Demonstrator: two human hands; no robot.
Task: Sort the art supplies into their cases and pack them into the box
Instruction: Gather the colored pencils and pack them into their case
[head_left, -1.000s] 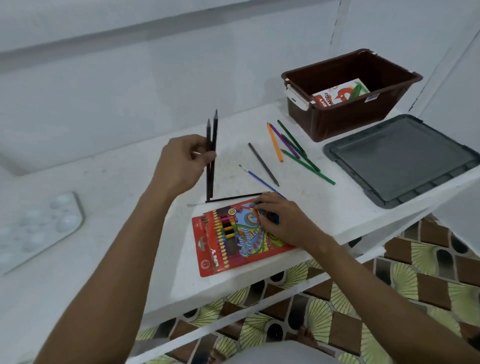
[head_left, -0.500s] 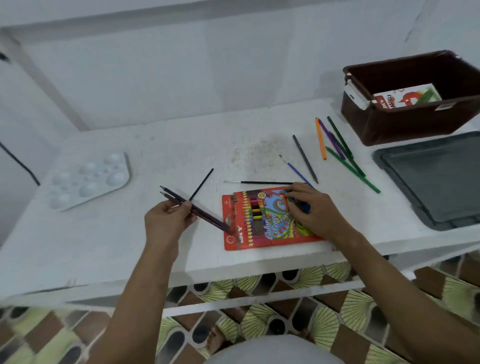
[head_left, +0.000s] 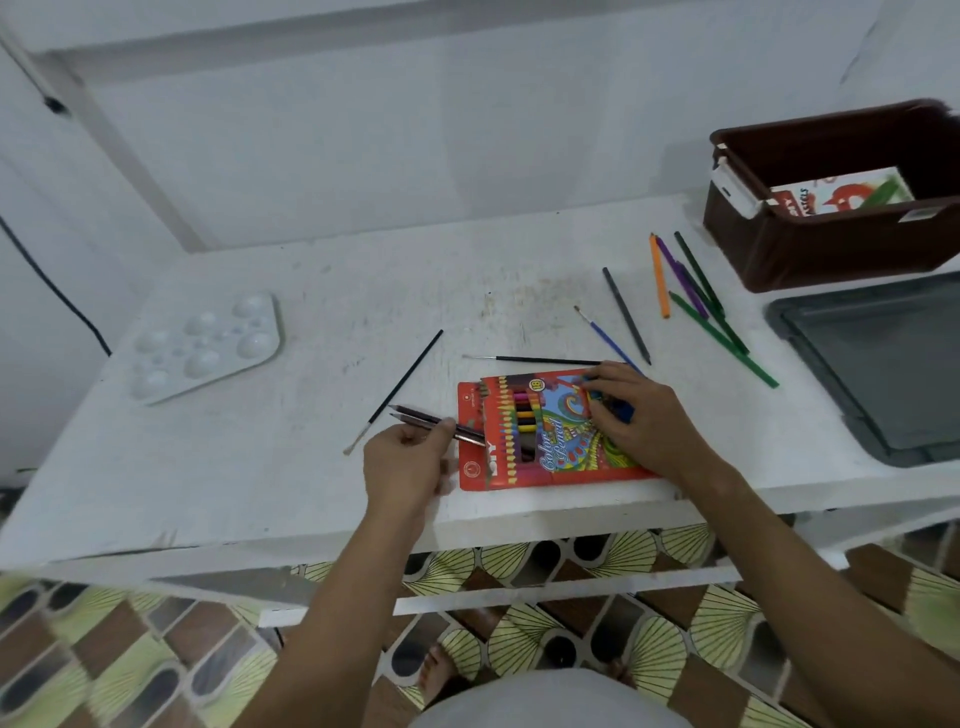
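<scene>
Surface (head_left: 322, 291): I see a white, scuffed top carrying everything; patterned floor tiles show below its front edge.
Lid (head_left: 883, 364): a grey lid lies flat at the far right, off the box, so nothing blocks packing yet.
Box (head_left: 831, 254): the brown box sits at the back right, open, with one printed case (head_left: 841, 195) already inside.
Palette (head_left: 208, 343): a white paint palette rests well apart at the left, not in my way.
Pencil case (head_left: 550, 431): the red colour-pencil case lies flat near the front edge, a row of pencils visible inside.
Right hand (head_left: 639, 415): it presses down on the case's right end, fingers curled over the edge, steadying it.
Left hand (head_left: 405, 462): its grip is closed on two dark pencils (head_left: 436, 420), whose ends reach the case's left opening.
Step in hand: I judge I am feeding these two pencils into the case.
Next move: line the pencils up with the free slots and slide them in while the right hand holds the case firm.
Loose pencils (head_left: 696, 301): orange, purple, green and grey ones wait between case and box.
Brushes (head_left: 402, 387): three thin brushes lie loose just beyond the case; they belong elsewhere, I judge.
</scene>
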